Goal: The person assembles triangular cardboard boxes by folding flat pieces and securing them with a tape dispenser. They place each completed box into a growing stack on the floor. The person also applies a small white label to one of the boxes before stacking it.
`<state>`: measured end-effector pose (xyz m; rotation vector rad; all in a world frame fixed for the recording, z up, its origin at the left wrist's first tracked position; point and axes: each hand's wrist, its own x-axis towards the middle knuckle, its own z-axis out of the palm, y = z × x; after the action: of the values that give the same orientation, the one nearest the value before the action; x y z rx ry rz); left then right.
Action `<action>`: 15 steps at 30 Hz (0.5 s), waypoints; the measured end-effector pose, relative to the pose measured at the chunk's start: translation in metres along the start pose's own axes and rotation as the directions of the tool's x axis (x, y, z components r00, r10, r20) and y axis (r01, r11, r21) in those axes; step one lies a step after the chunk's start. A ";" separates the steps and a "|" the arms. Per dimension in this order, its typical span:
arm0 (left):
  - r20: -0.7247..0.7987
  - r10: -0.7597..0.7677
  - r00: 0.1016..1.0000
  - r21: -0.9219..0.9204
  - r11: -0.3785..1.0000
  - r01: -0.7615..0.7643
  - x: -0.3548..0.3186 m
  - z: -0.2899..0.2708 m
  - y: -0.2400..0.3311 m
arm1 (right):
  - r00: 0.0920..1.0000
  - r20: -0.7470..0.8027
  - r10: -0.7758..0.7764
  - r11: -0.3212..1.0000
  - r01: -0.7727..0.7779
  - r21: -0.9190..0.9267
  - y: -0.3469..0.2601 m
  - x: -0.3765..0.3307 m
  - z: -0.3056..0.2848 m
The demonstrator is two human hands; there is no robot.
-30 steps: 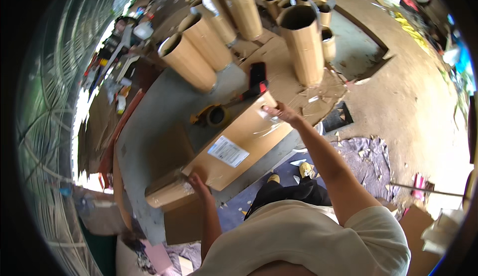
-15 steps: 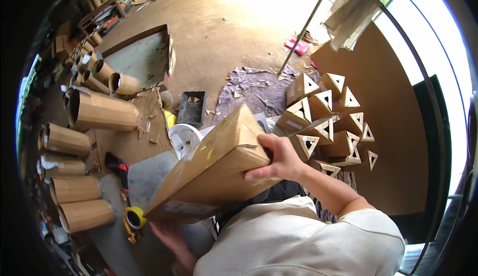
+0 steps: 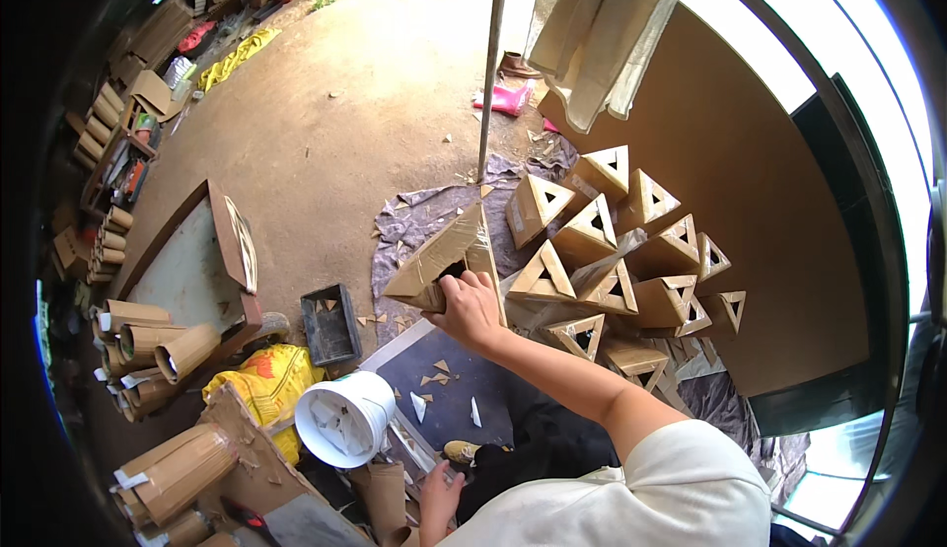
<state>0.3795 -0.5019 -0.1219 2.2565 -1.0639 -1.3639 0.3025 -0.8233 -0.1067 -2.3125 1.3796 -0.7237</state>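
Our right hand (image 3: pixel 472 308) grips the near end of a triangular cardboard tube (image 3: pixel 444 263), held out left of the stacked tubes (image 3: pixel 612 261); it looks light, stiff, crushable, while our left hand (image 3: pixel 437 496) hangs free, its fingers unclear.

Right hand (image 3: pixel 469 308) outstretched, gripping

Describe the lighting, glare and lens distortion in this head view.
Head view: daylight blows out the upper right to white; the pole bows and a black fisheye rim rings the frame; right hand and triangular cardboard tube are sharp; left hand sits dimmer near the lower edge.
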 end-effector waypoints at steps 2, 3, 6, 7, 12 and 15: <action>0.262 -0.110 0.959 0.274 0.961 0.035 0.022 0.028 0.018 | 0.990 0.115 0.083 0.996 -0.078 -0.050 0.064 0.038 0.062; 0.310 -0.052 0.949 0.228 0.973 -0.022 0.032 0.050 0.001 | 0.971 0.179 0.156 0.986 -0.143 -0.082 0.099 0.052 0.091; 0.259 -0.258 0.931 -0.348 0.874 0.339 0.045 0.068 0.044 | 0.896 0.299 0.329 0.933 -0.260 -0.248 0.192 0.074 0.171; 0.202 -0.310 0.929 -0.528 0.765 0.370 0.045 0.077 0.048 | 0.858 0.333 0.390 0.908 -0.299 -0.293 0.215 0.083 0.188; 0.286 -0.477 0.831 -0.473 0.684 0.556 0.097 0.066 0.099 | 0.743 0.400 0.536 0.840 -0.420 -0.344 0.317 0.075 0.254; 0.261 -0.541 0.799 -0.436 0.672 0.598 0.118 0.066 0.098 | 0.834 0.228 0.503 0.859 -0.456 -0.231 0.338 0.051 0.259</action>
<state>0.3132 -0.6461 -0.1730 2.1806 0.0606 -1.7563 0.2361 -1.0153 -0.4844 -1.9433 1.8314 -0.1185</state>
